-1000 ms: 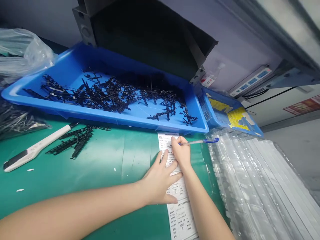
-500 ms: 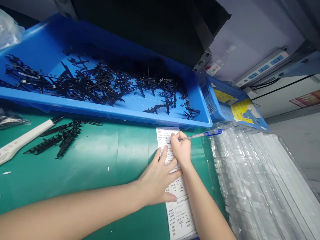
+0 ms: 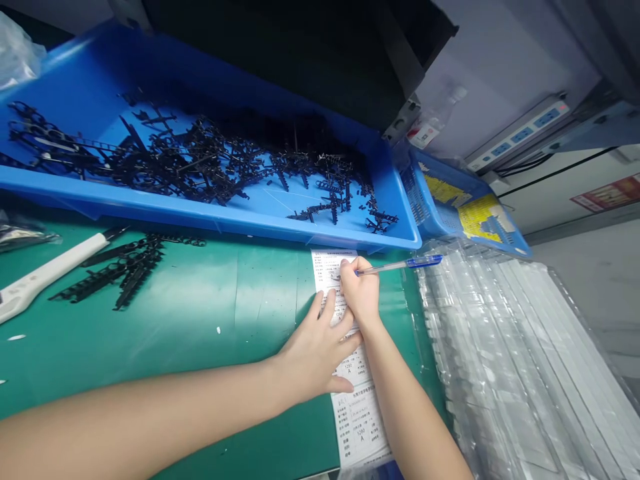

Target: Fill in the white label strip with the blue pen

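A strip of white printed labels (image 3: pixel 361 427) runs from the front edge of the green table up to the blue bin. My right hand (image 3: pixel 361 290) is closed around a blue-capped ballpoint pen (image 3: pixel 395 266), whose tip end is at the upper label; the fingers partly hide the tip. My left hand (image 3: pixel 320 350) lies flat with fingers spread, its fingertips and thumb on the strip. It covers part of the middle labels. Both hands are close together, the left just below and beside the right.
Along the back stands a large blue bin (image 3: pixel 210 217) with many black plastic pieces (image 3: pixel 200 160). More black pieces (image 3: pixel 133 267) and a white-handled tool (image 3: pixel 53 270) lie left. Clear plastic trays (image 3: pixel 500 347) are stacked right, below a blue basket (image 3: pixel 420 200).
The view has shifted slightly, with the bin and hands a little higher in the picture. Both hands keep nearly the same place on the label strip, the pen still held.
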`<action>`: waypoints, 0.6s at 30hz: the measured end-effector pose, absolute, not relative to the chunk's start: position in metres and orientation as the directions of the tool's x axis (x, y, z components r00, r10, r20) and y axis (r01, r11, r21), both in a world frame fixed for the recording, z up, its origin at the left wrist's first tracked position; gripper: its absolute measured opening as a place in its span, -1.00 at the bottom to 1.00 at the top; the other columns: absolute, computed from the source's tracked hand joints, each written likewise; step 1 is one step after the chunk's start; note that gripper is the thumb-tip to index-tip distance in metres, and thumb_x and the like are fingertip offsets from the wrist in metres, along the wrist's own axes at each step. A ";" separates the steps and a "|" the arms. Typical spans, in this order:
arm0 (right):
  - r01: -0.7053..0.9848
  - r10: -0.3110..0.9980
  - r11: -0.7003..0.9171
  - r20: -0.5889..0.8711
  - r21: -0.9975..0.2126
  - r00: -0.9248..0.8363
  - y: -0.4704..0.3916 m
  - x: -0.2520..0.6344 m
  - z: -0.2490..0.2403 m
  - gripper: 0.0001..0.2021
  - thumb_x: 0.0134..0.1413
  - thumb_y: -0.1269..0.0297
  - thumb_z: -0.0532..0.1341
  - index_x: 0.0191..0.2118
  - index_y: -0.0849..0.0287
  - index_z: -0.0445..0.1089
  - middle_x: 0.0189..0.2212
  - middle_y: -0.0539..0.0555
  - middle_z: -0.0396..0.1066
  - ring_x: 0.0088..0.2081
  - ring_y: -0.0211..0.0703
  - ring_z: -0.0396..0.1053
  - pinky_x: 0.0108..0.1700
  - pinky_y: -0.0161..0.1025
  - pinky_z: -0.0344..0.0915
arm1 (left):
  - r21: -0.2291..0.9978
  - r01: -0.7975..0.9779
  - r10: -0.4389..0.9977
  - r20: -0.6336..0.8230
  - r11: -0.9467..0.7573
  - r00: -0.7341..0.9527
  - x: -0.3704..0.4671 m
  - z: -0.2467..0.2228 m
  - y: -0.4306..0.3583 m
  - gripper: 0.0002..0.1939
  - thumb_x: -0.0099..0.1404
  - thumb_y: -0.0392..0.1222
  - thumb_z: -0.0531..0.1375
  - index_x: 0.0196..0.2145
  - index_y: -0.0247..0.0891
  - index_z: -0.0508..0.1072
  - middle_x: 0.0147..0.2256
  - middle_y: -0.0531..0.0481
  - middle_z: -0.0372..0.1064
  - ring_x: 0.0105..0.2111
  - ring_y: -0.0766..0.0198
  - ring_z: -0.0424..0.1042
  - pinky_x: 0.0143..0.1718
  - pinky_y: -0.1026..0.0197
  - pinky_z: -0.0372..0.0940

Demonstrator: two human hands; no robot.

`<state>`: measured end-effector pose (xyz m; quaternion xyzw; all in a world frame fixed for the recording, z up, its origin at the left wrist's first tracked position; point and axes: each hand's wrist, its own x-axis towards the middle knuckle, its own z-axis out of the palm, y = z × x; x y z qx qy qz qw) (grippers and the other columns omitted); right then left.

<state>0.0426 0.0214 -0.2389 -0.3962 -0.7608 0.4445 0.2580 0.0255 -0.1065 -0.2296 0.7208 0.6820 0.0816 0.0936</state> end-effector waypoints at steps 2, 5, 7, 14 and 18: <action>0.341 0.833 0.254 0.025 -0.905 -0.552 0.022 0.043 -0.237 -0.72 -0.09 0.21 0.05 -0.68 0.11 -0.03 -0.81 -0.16 0.01 -0.71 -0.32 0.01 -0.60 -0.35 0.02 | 0.123 0.989 0.996 -0.022 -0.086 0.089 0.036 -0.231 -0.112 -0.31 0.09 0.25 0.05 0.06 -0.25 0.21 0.05 -0.23 0.12 0.07 -0.26 -0.02 0.03 -0.19 -0.10; 0.300 0.830 0.184 -0.016 -0.936 -0.558 0.019 0.050 -0.231 -0.71 -0.06 0.19 0.00 -0.67 0.09 -0.09 -0.86 -0.19 -0.06 -0.78 -0.34 -0.03 -0.68 -0.37 -0.05 | -0.058 0.993 0.994 0.035 -0.104 0.106 0.054 -0.236 -0.124 -0.47 0.18 0.02 0.07 0.03 -0.37 0.26 0.01 -0.29 0.18 0.03 -0.20 0.09 -0.03 -0.09 0.02; 0.304 0.825 0.157 -0.044 -0.940 -0.564 0.013 0.062 -0.227 -0.71 -0.06 0.20 0.01 -0.67 0.09 -0.09 -0.88 -0.19 -0.07 -0.80 -0.34 -0.04 -0.71 -0.37 -0.07 | -0.124 0.988 0.993 0.059 -0.097 0.105 0.060 -0.238 -0.130 -0.47 0.18 -0.04 0.08 0.04 -0.43 0.24 0.02 -0.35 0.15 0.02 -0.25 0.10 -0.06 -0.10 0.06; 0.399 0.842 0.225 -0.028 -0.889 -0.538 -0.013 0.103 -0.229 -0.68 -0.04 0.20 0.05 -0.68 0.11 -0.05 -0.80 -0.16 0.00 -0.70 -0.32 0.02 -0.57 -0.34 0.05 | -0.181 0.974 0.988 0.058 -0.133 0.145 0.061 -0.237 -0.133 -0.49 0.17 -0.09 0.05 0.02 -0.46 0.25 -0.01 -0.36 0.19 -0.02 -0.23 0.17 -0.08 -0.10 0.11; 0.419 0.834 0.266 -0.011 -0.868 -0.552 -0.012 0.102 -0.233 -0.68 -0.05 0.19 0.05 -0.69 0.12 -0.04 -0.76 -0.14 -0.01 -0.65 -0.31 0.01 -0.54 -0.33 0.03 | -0.168 0.980 0.986 0.116 -0.102 0.123 0.062 -0.240 -0.133 -0.47 0.13 -0.06 0.11 -0.01 -0.46 0.30 -0.03 -0.36 0.22 -0.03 -0.22 0.19 -0.07 -0.10 0.09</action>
